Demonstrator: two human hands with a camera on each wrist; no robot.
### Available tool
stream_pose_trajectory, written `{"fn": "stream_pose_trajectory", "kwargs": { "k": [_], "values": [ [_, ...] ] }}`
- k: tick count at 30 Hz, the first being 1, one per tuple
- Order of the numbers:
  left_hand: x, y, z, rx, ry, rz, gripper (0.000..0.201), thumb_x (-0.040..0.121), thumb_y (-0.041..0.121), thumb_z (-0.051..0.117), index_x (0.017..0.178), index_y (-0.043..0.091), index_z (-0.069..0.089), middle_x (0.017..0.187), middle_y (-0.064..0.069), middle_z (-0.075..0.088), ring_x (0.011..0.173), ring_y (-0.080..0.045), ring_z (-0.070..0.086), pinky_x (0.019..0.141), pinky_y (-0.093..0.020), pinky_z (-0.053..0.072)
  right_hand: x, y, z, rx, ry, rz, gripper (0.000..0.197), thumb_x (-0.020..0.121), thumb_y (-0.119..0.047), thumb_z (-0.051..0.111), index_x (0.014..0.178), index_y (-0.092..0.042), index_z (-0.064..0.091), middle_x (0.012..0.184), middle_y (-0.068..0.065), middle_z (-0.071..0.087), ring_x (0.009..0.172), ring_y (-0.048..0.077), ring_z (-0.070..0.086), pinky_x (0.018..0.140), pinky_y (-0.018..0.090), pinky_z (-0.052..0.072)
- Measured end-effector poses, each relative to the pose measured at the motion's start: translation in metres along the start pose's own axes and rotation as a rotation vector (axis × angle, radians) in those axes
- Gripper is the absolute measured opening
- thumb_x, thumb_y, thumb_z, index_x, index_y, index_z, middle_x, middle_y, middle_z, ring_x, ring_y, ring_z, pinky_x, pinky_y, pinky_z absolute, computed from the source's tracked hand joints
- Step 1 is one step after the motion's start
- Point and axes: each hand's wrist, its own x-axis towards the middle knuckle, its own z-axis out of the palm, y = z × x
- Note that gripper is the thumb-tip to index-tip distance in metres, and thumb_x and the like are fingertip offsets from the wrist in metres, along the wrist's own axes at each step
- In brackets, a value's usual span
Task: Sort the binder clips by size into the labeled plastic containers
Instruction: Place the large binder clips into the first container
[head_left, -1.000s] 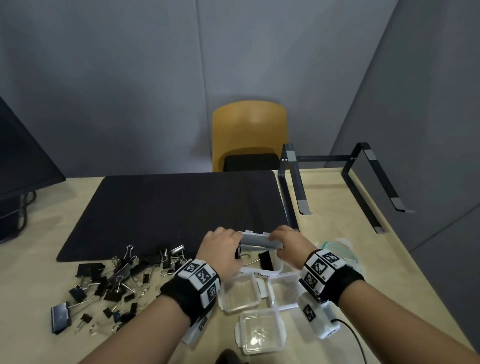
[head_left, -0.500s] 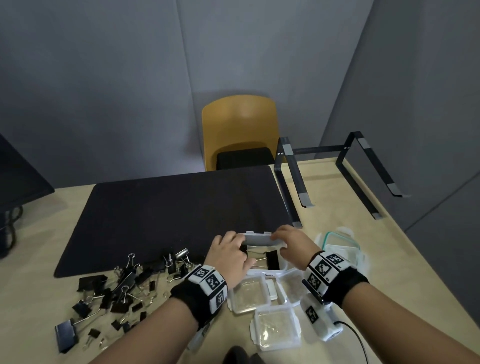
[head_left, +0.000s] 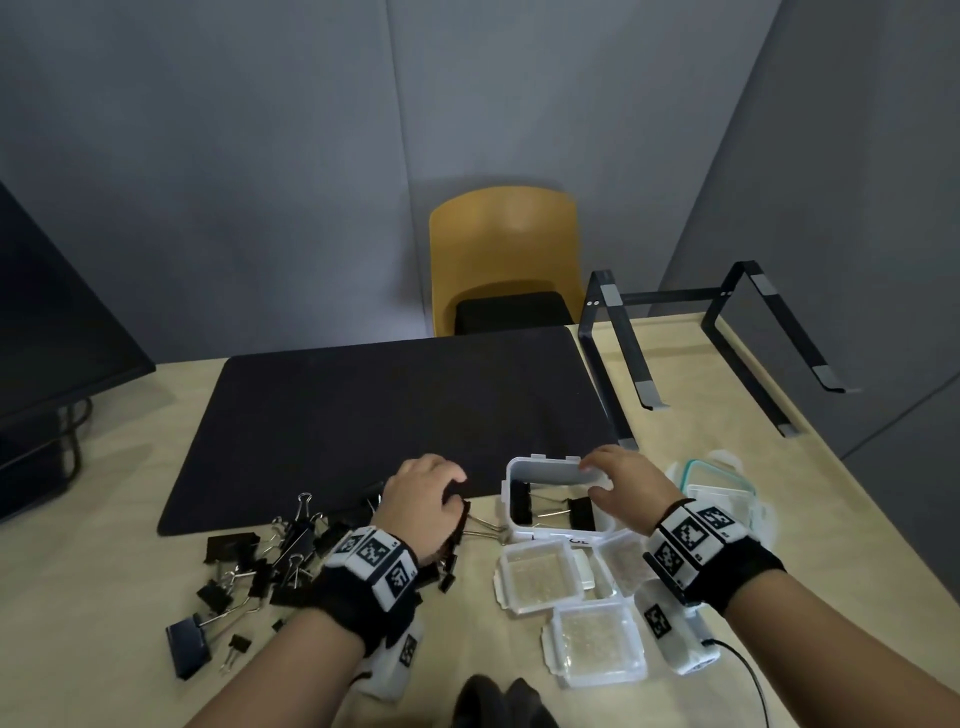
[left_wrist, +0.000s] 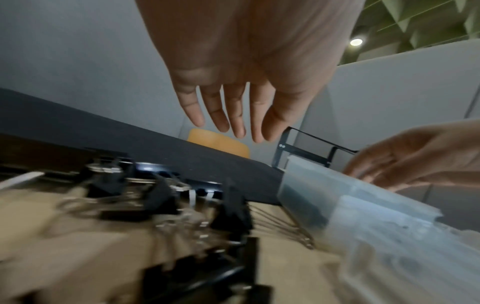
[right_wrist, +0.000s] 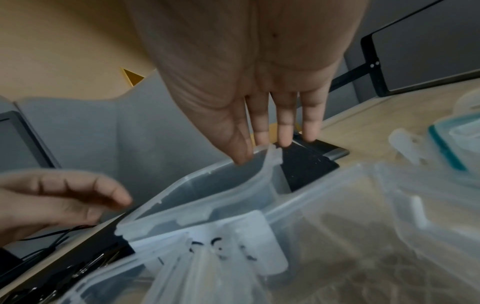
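A clear large container (head_left: 546, 466) stands at the mat's near edge with two big black binder clips (head_left: 581, 513) inside. My right hand (head_left: 597, 479) rests on its far rim; in the right wrist view the straight fingers (right_wrist: 284, 135) touch the rim of the container (right_wrist: 197, 185). My left hand (head_left: 448, 489) hovers over the right end of the pile of black binder clips (head_left: 270, 561), beside a clip with long wire handles (head_left: 483, 527). In the left wrist view this hand (left_wrist: 228, 123) has loose, straight fingers and holds nothing above the clips (left_wrist: 161, 197).
Three small clear containers (head_left: 537, 577) (head_left: 595, 644) (head_left: 623, 561) sit in front of the large one. A teal-rimmed lid (head_left: 719, 478) lies at the right. A black mat (head_left: 395, 410) covers the table's middle, with a black metal stand (head_left: 623, 358) at its right and a monitor (head_left: 47, 332) at the left.
My left hand has let go of the large container's rim and moved left to the clip pile. My right hand stays on the rim.
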Motion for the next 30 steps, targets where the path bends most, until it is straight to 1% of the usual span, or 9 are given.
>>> {"fn": "stream_pose_trajectory", "kwargs": {
  "k": [4,8,9,12,17,19,24,27,30],
  "values": [
    [-0.011,-0.030,-0.008,0.049,-0.088,-0.102,0.030,0.090,0.023,0.052,0.120,0.027,0.055,0.131,0.006,0.049,0.123,-0.016,0.042,0.105,-0.034,0.034,-0.005,-0.019,-0.004,-0.050,0.052,-0.017,0.030,0.087,-0.019,0.056,0.117,-0.020,0.062,0.124,0.000,0.054,0.114,0.021,0.048,0.099,0.029,0.039],
    [-0.024,-0.047,-0.007,0.041,-0.068,-0.150,0.030,0.089,0.021,0.053,0.118,0.027,0.057,0.129,0.005,0.050,0.120,-0.016,0.043,0.103,-0.035,0.036,-0.009,-0.050,-0.002,-0.031,0.064,-0.057,0.027,0.087,-0.021,0.055,0.113,-0.021,0.064,0.117,0.000,0.057,0.110,0.022,0.050,0.096,0.031,0.041],
    [-0.027,-0.051,-0.007,0.039,-0.064,-0.159,0.030,0.089,0.022,0.054,0.118,0.027,0.057,0.129,0.005,0.050,0.120,-0.017,0.043,0.104,-0.035,0.036,-0.011,-0.059,0.001,-0.002,0.061,-0.071,0.026,0.087,-0.021,0.055,0.112,-0.021,0.064,0.114,0.000,0.058,0.109,0.020,0.051,0.094,0.027,0.041],
    [-0.033,-0.061,-0.005,0.050,-0.028,-0.177,0.033,0.087,0.023,0.056,0.120,0.028,0.055,0.131,0.003,0.047,0.122,-0.018,0.042,0.106,-0.037,0.035,-0.015,-0.089,0.011,0.058,0.017,-0.135,0.025,0.087,-0.019,0.055,0.110,-0.020,0.064,0.108,-0.002,0.058,0.101,0.011,0.054,0.083,0.007,0.035],
    [-0.038,-0.077,-0.011,0.118,0.017,-0.248,0.047,0.087,0.026,0.056,0.133,0.025,0.043,0.135,0.001,0.043,0.126,-0.019,0.039,0.108,-0.037,0.032,-0.007,-0.127,0.035,0.065,-0.107,-0.159,0.033,0.087,-0.018,0.056,0.119,-0.017,0.057,0.118,0.003,0.055,0.110,0.019,0.054,0.093,0.026,0.043],
    [-0.039,-0.084,-0.013,0.164,-0.013,-0.279,0.047,0.088,0.029,0.055,0.133,0.023,0.042,0.134,0.000,0.045,0.125,-0.020,0.040,0.106,-0.037,0.033,-0.001,-0.137,0.045,0.049,-0.146,-0.126,0.039,0.087,-0.017,0.056,0.125,-0.016,0.052,0.124,0.005,0.052,0.115,0.022,0.052,0.098,0.029,0.043],
    [-0.040,-0.096,-0.013,0.208,-0.072,-0.301,0.047,0.089,0.026,0.053,0.134,0.023,0.042,0.134,0.001,0.047,0.125,-0.019,0.043,0.104,-0.038,0.035,0.012,-0.151,0.067,-0.013,-0.214,-0.030,0.051,0.084,-0.016,0.058,0.132,-0.012,0.043,0.131,0.011,0.046,0.122,0.028,0.048,0.099,0.035,0.043],
    [-0.037,-0.098,-0.014,0.222,-0.082,-0.281,0.042,0.089,0.023,0.054,0.130,0.022,0.047,0.130,0.000,0.051,0.122,-0.021,0.045,0.103,-0.038,0.035,0.018,-0.154,0.076,-0.069,-0.231,0.018,0.049,0.084,-0.016,0.058,0.130,-0.010,0.043,0.128,0.013,0.047,0.119,0.031,0.049,0.100,0.043,0.044],
    [-0.035,-0.100,-0.015,0.220,-0.084,-0.265,0.037,0.090,0.026,0.054,0.127,0.024,0.052,0.127,0.001,0.052,0.121,-0.021,0.044,0.102,-0.037,0.034,0.020,-0.155,0.082,-0.151,-0.256,0.045,0.046,0.085,-0.017,0.058,0.128,-0.012,0.044,0.126,0.012,0.049,0.117,0.032,0.050,0.099,0.045,0.044]
  ]
}}
